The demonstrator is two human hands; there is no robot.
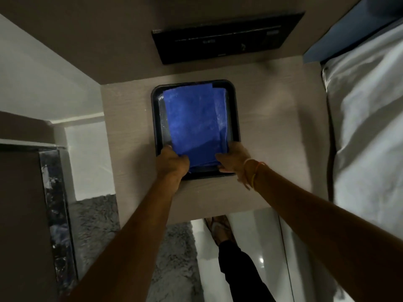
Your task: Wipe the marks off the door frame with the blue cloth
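Observation:
A folded blue cloth (195, 123) lies in a black tray (157, 118) on a small pale wooden table (272, 138). My left hand (172, 161) pinches the cloth's near left corner. My right hand (232, 159), with thread bands at the wrist, grips the near right corner at the tray's front rim. Both hands are closed on the cloth's near edge. No door frame marks are visible from here.
A black panel (222, 38) is set in the wall behind the table. A bed with white bedding (366, 127) lies to the right. A dark marbled frame edge (55, 203) stands at the left, above a grey shaggy rug (93, 216). My foot (220, 227) is on glossy floor.

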